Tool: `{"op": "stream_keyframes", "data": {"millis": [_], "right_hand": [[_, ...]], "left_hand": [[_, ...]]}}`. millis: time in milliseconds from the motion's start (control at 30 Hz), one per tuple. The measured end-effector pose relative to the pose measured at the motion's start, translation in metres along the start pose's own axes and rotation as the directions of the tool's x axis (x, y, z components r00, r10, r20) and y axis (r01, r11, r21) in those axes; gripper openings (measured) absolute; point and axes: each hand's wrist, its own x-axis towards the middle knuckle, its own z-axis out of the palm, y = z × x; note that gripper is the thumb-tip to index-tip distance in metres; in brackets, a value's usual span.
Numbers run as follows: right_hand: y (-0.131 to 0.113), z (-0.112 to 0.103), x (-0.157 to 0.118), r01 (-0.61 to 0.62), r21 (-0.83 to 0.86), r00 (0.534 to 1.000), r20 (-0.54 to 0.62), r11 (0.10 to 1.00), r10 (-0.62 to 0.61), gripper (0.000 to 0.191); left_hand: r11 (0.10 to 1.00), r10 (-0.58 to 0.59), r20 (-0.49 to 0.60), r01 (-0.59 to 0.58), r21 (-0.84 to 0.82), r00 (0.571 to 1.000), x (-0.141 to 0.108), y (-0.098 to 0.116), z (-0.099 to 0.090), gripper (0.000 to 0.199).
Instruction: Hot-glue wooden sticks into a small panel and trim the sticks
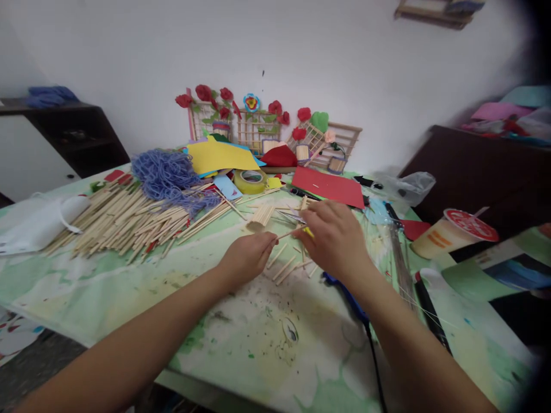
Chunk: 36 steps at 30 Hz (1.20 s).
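My left hand (249,255) pinches one end of a thin wooden stick (287,233) between thumb and fingertips. The stick's other end reaches my right hand (333,235), which is closed around what looks like a pair of scissors (293,217); grey blades and a bit of yellow show, while the fingers cover most of the handles. Several short cut sticks (286,269) lie on the table just below both hands. Behind my left hand rests a small piece made of sticks joined side by side (260,218). A blue glue gun (350,298) with a black cord lies beneath my right forearm.
A heap of wooden sticks (129,223) and blue-purple yarn (166,175) lie left. Yellow paper (221,156), a tape roll (250,180) and red sheets (329,186) are behind. A lidded cup (451,232) stands right. Stick lattices with paper flowers (258,126) lean against the wall.
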Motion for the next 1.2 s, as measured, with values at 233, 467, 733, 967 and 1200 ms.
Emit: {"op": "stream_keyframes", "data": {"millis": [233, 467, 733, 967, 1200], "right_hand": [[-0.007, 0.028, -0.001, 0.087, 0.01, 0.986, 0.14, 0.996, -0.087, 0.038], [-0.023, 0.031, -0.006, -0.034, -0.027, 0.992, 0.119, 0.999, 0.037, 0.036], [-0.035, 0.025, -0.005, -0.11, -0.014, 0.985, 0.132, 0.994, 0.11, 0.019], [-0.033, 0.02, -0.003, -0.169, 0.074, 0.958, 0.248, 0.983, 0.146, 0.02], [-0.034, 0.017, 0.0, -0.327, 0.299, 0.903, 0.377, 0.897, 0.203, 0.026]], "left_hand": [[0.986, 0.002, 0.021, -0.005, 0.167, 1.0, -0.002, -0.002, 0.004, 0.026], [0.993, -0.094, -0.012, 0.095, 0.077, 0.995, -0.002, 0.004, 0.004, 0.023], [0.921, -0.198, -0.115, 0.145, -0.362, 0.973, 0.004, 0.003, 0.0, 0.028], [0.788, -0.251, -0.225, 0.064, -0.612, 0.942, 0.01, -0.001, 0.003, 0.022], [0.535, -0.369, -0.048, 0.17, -0.828, 0.928, 0.008, 0.005, 0.003, 0.025]]}}
